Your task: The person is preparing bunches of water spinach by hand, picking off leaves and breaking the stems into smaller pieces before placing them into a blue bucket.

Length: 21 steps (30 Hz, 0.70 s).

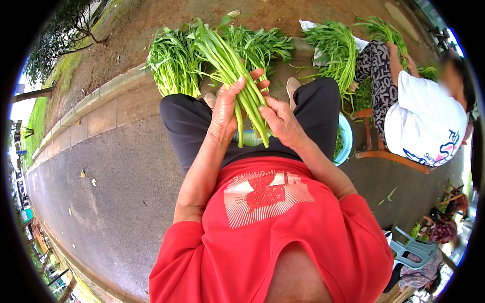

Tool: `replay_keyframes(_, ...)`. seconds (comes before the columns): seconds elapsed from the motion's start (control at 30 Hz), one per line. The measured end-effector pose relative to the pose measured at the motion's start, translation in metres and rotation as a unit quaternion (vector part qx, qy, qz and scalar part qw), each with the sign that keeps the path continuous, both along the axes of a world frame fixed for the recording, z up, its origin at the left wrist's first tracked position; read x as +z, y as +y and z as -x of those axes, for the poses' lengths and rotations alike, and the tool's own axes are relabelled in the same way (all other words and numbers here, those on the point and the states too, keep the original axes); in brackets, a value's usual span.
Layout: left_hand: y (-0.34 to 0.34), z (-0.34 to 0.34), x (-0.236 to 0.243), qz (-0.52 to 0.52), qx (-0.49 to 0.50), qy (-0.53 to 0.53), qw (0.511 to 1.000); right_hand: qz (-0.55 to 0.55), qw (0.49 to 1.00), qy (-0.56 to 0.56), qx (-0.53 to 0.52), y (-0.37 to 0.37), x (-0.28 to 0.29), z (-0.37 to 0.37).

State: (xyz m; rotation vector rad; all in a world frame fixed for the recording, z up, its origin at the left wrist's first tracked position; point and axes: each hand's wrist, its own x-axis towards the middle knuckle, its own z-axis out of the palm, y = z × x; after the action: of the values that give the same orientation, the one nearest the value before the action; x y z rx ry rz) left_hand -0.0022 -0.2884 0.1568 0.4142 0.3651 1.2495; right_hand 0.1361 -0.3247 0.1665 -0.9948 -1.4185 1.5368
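Note:
My left hand (pixel 226 112) is wrapped round a bunch of long-stemmed leafy greens, which look like water spinach (pixel 233 70). Its fingertips show past the far side of the stems. The leafy ends point away from me, and the cut stem ends hang toward my lap. With thumb on top, my right hand (pixel 284 119) grips the same stems lower down; its other fingers are partly hidden behind them. Beyond my knees lie a heap of the same greens (pixel 177 63) on the left and another heap (pixel 260 45) behind the held bunch.
A light blue basin (pixel 345 139) with greens stands beside my right leg. To the right a person in a white shirt (pixel 424 118) sits on a wooden chair (pixel 394 159) near more greens (pixel 336 53). A curb (pixel 108 93) runs along the left; a blue-green plastic chair (pixel 415 251) stands at lower right.

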Motion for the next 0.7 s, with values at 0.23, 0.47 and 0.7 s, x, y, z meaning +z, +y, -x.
replay_keyframes(0.23, -0.003, -0.011, -0.001, 0.012, 0.06, 0.179, 0.982, 0.073, 0.995, 0.062, 0.006, -0.004, -0.018, -0.009)
replay_keyframes(0.47, 0.0, -0.027, -0.023, -0.104, 0.19, 0.452, 0.865, 0.002, 0.995, -0.078, 0.061, -0.002, -0.002, -0.001)
replay_keyframes(0.7, 0.0, -0.018, -0.04, -0.187, 0.026, 0.678, 0.71, 0.124, 0.987, 0.095, 0.042, -0.009, -0.04, 0.006)
